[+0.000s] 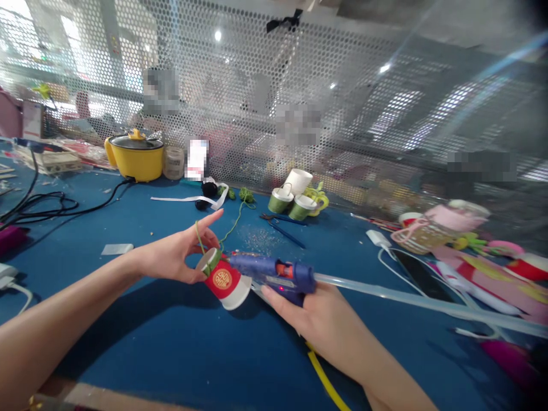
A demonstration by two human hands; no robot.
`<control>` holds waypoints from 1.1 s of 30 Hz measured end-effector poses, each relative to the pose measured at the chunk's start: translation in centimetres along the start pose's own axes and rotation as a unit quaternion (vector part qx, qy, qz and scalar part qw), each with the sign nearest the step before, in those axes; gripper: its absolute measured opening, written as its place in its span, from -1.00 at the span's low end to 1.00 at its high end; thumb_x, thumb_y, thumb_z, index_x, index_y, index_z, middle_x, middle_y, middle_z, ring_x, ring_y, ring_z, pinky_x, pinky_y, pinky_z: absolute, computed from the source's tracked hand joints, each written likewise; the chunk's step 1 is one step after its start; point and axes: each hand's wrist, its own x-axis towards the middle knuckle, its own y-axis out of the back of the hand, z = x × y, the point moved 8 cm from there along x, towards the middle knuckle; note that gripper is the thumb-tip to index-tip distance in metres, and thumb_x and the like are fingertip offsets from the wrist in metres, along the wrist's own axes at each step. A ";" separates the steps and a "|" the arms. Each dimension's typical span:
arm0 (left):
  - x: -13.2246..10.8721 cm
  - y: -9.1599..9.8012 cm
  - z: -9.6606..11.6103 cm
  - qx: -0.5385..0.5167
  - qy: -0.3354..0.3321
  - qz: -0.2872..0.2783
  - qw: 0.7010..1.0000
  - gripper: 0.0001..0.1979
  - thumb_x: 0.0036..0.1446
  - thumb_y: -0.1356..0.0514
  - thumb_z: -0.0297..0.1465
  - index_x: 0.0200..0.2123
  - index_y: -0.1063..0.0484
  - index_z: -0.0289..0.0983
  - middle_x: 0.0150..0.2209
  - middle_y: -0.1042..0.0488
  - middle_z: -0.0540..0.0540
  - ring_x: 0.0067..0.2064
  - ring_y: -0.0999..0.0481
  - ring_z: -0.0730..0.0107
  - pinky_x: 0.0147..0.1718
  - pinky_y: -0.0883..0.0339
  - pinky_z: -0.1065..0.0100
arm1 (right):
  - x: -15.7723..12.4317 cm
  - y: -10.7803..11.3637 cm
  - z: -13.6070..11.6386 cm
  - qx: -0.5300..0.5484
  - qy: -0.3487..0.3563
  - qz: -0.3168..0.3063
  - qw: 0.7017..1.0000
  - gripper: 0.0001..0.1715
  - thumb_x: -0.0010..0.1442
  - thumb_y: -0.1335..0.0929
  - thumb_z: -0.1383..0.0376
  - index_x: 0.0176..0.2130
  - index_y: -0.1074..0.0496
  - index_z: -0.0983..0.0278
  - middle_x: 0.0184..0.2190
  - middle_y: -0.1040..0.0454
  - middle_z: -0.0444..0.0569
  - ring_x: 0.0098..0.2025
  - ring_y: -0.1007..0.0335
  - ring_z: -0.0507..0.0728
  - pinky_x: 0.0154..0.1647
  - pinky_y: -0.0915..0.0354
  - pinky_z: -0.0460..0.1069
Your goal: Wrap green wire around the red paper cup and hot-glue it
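My left hand [177,256] pinches a small red paper cup [225,281] lying on its side, its base wrapped with green cord [213,258]; the index finger sticks out. My right hand [312,317] grips a blue hot glue gun [274,271] whose nozzle touches the cup's wrapped base. A long clear glue stick [406,297] runs out of the gun's back to the right. Loose green cord [233,222] trails from the cup across the blue table [171,342].
A yellow electric pot [135,155] with a black cable [51,208] stands at the back left. Green-wrapped cups [291,200] and scissors [282,222] lie behind. A phone [417,274], charger, basket [423,234] and coloured paper sit on the right. A perforated screen [342,97] closes off the table's back.
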 end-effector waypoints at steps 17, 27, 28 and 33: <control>0.0 0.0 0.0 0.001 -0.004 -0.005 1.000 0.05 -0.14 -0.22 -0.58 0.29 0.36 -0.02 -0.08 -0.25 -0.08 0.00 -0.34 0.25 0.05 -0.21 0.02 | 0.3 -0.5 1.1 -0.016 -0.006 -0.025 1.000 -0.67 0.15 -0.24 0.17 -0.32 -0.53 0.25 -0.33 -0.60 -0.03 -0.28 -0.52 0.21 -0.19 -0.40 0.05; 0.0 0.2 -0.1 0.003 0.010 0.004 1.000 0.06 -0.13 -0.23 -0.58 0.29 0.37 -0.01 -0.10 -0.25 -0.07 -0.08 -0.38 0.31 0.03 -0.24 0.02 | 0.0 0.1 -0.7 -0.025 0.038 -0.011 0.999 -0.71 0.15 -0.24 0.28 -0.28 -0.54 0.22 -0.39 -0.58 -0.02 -0.33 -0.51 0.17 -0.27 -0.42 0.00; 0.0 0.2 -0.1 0.004 0.011 0.005 1.000 0.06 -0.13 -0.24 -0.57 0.29 0.37 -0.01 -0.10 -0.25 -0.07 -0.08 -0.38 0.31 0.02 -0.24 0.02 | -0.1 0.1 -0.8 -0.031 0.036 -0.012 0.999 -0.71 0.14 -0.24 0.28 -0.27 -0.54 0.21 -0.38 -0.58 -0.02 -0.33 -0.51 0.17 -0.27 -0.42 0.00; 0.0 0.2 -0.2 0.005 0.007 0.008 1.000 0.06 -0.12 -0.23 -0.56 0.29 0.38 -0.04 -0.10 -0.24 -0.08 -0.06 -0.37 0.30 0.04 -0.23 0.02 | -0.5 -0.3 -0.5 -0.049 0.016 -0.019 0.998 -0.74 0.15 -0.25 0.23 -0.34 -0.52 0.20 -0.42 -0.56 -0.05 -0.35 -0.49 0.16 -0.30 -0.40 0.00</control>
